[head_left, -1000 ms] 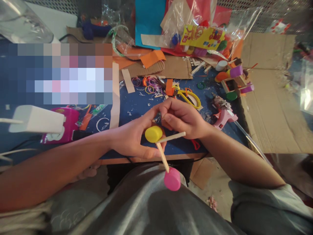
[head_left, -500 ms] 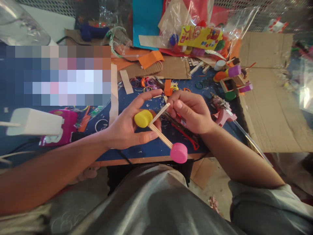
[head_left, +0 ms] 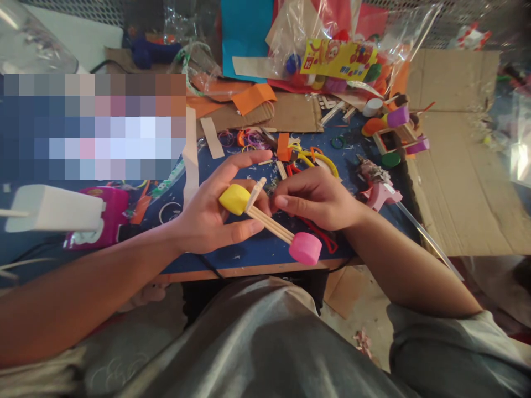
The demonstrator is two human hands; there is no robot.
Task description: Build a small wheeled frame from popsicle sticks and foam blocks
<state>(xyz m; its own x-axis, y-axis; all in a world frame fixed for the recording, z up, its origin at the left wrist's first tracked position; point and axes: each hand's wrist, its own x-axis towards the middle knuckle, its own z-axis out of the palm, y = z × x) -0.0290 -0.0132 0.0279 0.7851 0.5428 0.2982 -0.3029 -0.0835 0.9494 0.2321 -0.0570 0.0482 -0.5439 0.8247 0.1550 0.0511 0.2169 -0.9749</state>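
My left hand (head_left: 215, 210) is closed around a small frame of wooden craft sticks (head_left: 271, 224). A yellow rounded piece (head_left: 234, 199) sits at its left end, and a pink round piece (head_left: 305, 248) is fixed at its lower right end. One short stick (head_left: 258, 192) juts upward beside the yellow piece. My right hand (head_left: 317, 198) is just right of the frame with its fingers curled and thumb pressed in. Its fingertips are close to the left fingers behind the sticks; whatever they hold is hidden.
A pink glue gun (head_left: 381, 188) lies to the right, near a stick-built object with coloured round pieces (head_left: 392, 135). Scissors with yellow handles (head_left: 321, 160) and scraps lie behind the hands. A white plug (head_left: 56, 207) stands at left; cardboard (head_left: 460, 182) covers the right side.
My right hand has moved left and down, away from the upright stick's tip. The stick frame has tilted in my left hand, its pink end rising slightly. Yellow scissor handles now show behind.
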